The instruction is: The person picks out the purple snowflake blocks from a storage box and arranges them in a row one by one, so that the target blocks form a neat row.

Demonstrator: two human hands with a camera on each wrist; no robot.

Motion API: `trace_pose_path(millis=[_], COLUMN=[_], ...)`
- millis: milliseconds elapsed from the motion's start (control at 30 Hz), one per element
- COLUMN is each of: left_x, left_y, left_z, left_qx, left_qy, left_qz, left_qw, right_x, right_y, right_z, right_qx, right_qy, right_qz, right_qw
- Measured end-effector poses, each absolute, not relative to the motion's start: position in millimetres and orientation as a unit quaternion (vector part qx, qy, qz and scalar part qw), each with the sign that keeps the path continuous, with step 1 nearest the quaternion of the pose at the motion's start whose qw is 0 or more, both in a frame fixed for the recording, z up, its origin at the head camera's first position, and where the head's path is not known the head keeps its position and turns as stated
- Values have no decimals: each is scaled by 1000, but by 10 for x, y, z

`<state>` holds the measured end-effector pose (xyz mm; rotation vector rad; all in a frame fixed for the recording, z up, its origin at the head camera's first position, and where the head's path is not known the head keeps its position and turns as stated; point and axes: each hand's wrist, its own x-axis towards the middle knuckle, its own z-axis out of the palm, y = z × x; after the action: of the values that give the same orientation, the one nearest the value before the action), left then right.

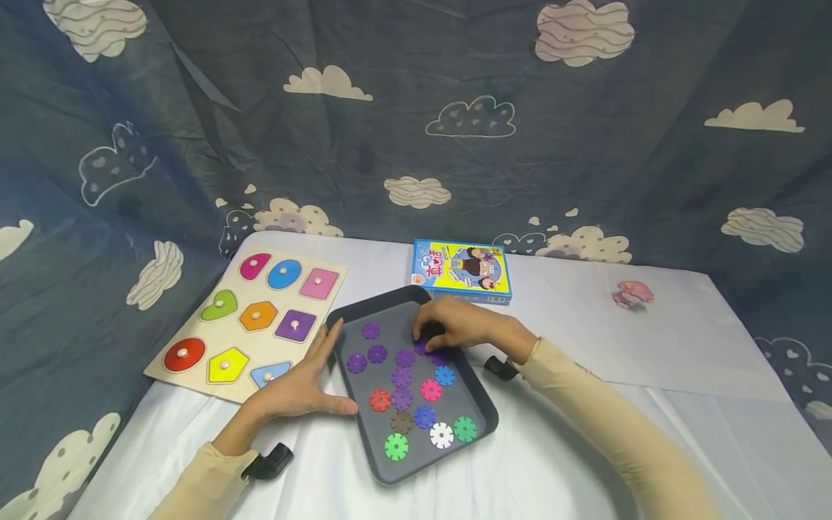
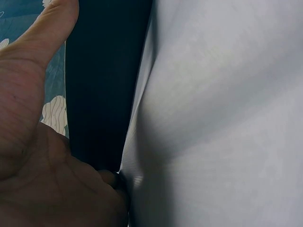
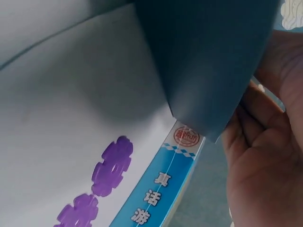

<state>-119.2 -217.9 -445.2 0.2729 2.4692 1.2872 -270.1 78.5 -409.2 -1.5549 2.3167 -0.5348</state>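
A dark grey tray (image 1: 383,466) lies at an angle on the white cloth, holding several notched plastic discs. Most are purple, like the purple disc (image 1: 357,363); a red disc (image 1: 380,400), a white disc (image 1: 441,435) and green, blue, pink and brown ones lie lower down. My left hand (image 1: 295,390) spreads its fingers along the tray's left side, thumb by the rim. Reaching over the far right side, my right hand (image 1: 458,323) pinches a purple disc (image 1: 421,348) between fingertips and thumb. In the right wrist view, the tray wall (image 3: 208,61) hides those fingertips.
Left of the tray lies a wooden shape puzzle board (image 1: 256,278) with knobbed pieces. A blue and yellow card box (image 1: 461,271) lies beyond the tray. Two purple discs (image 3: 112,166) lie beside it in the right wrist view. A small pink object (image 1: 633,295) stands far right.
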Motion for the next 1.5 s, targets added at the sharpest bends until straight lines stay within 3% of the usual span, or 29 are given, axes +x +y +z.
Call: trace_pose_path(millis=[633,967,1500], left_x=[-1192,-1186,-1175], left_y=[-2182,-2174,-2160], left_z=[-4429,-4437,-4429], left_qx=[92,94,90], left_qy=[873,870,873], left_qz=[449,452,447], left_qw=[169,171,172], right_x=[-2690,-2650,-2641], right_y=[778,779,765], right_z=[-4132,-4148,-4170], right_qx=[-565,-555,-570], right_qy=[803,812,808], right_qz=[-157,-133,-115], right_qw=[107,122,99])
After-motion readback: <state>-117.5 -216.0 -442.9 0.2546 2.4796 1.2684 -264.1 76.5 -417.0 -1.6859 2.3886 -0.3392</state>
